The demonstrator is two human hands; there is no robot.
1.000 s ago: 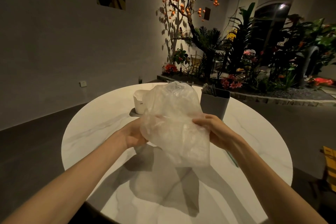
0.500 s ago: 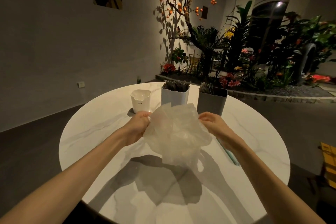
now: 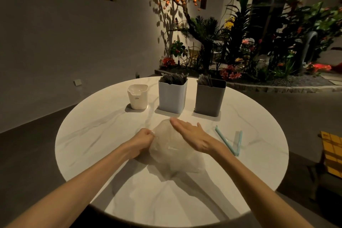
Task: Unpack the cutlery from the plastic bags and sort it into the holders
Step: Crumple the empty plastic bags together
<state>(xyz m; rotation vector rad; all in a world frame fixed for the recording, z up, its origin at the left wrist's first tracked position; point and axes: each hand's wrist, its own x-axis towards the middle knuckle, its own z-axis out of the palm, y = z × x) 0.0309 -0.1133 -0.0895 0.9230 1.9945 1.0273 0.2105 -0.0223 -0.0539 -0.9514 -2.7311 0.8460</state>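
Dim room, warm spotlight from above on the round table [image 3: 88,135], forearm shadows spreading toward its near edge, tree [image 3: 183,5] shadow on the lit wall [image 3: 55,42], dark corners, wide-angle bending at edges, right hand [image 3: 190,135] slightly blurred

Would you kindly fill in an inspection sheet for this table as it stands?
Surface: round white marble-look table, lit from above.
Job's things: crumpled clear plastic bag on the table; white square holder and grey square holder both hold cutlery; small white cup-like holder looks empty.
Clutter: two pale blue straw-like sticks right of the bag.
Grippers: left hand pinches the bag's edge; right hand lies flat on top of it.
Cables: nothing seen.
Surroundings: grey wall, indoor planter with flowers behind.
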